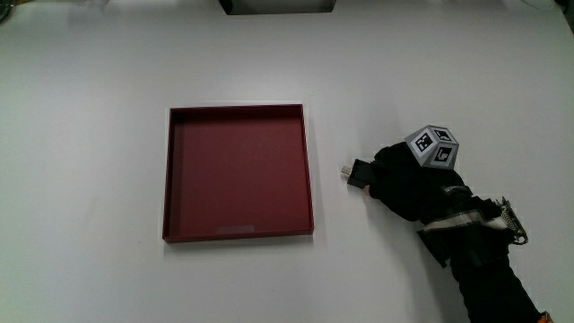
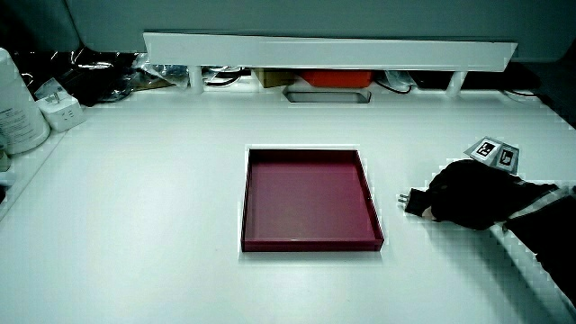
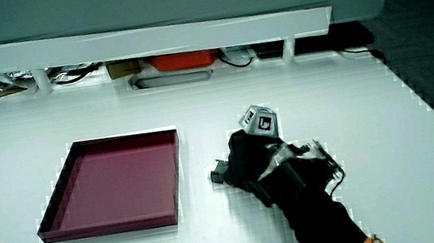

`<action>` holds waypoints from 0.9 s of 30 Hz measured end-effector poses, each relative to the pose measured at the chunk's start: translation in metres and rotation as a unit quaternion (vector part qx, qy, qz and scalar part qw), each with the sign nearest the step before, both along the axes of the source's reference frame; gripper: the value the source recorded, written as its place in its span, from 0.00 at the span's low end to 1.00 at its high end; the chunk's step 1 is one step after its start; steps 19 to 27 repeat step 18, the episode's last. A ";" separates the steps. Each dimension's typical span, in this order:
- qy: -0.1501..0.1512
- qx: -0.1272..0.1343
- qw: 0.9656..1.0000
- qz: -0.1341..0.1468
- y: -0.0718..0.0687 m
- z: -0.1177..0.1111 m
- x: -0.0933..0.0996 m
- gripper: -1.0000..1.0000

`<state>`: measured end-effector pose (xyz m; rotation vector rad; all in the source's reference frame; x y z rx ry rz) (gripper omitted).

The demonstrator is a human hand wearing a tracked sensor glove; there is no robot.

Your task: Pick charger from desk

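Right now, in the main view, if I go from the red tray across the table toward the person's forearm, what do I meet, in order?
Red tray → bare white table → charger, its plug end poking out of the hand → gloved hand → forearm.

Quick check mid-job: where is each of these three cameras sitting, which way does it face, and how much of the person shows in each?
Main view: overhead, looking straight down on the red tray; shows the hand on the charger, and its forearm.
Side view: the person's side, facing forward and down toward the low partition; hand at the table's edge.
Side view: same direction, different angle; hand and forearm.
All three show tray, hand and charger.
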<state>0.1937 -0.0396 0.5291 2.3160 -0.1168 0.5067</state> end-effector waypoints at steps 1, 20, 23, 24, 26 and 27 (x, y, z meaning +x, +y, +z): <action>-0.005 0.002 1.000 0.001 0.000 0.000 0.000 1.00; -0.109 0.021 0.993 -0.051 -0.009 -0.051 -0.060 1.00; -0.109 0.021 0.993 -0.051 -0.009 -0.051 -0.060 1.00; -0.109 0.021 0.993 -0.051 -0.009 -0.051 -0.060 1.00; -0.109 0.021 0.993 -0.051 -0.009 -0.051 -0.060 1.00; -0.109 0.021 0.993 -0.051 -0.009 -0.051 -0.060 1.00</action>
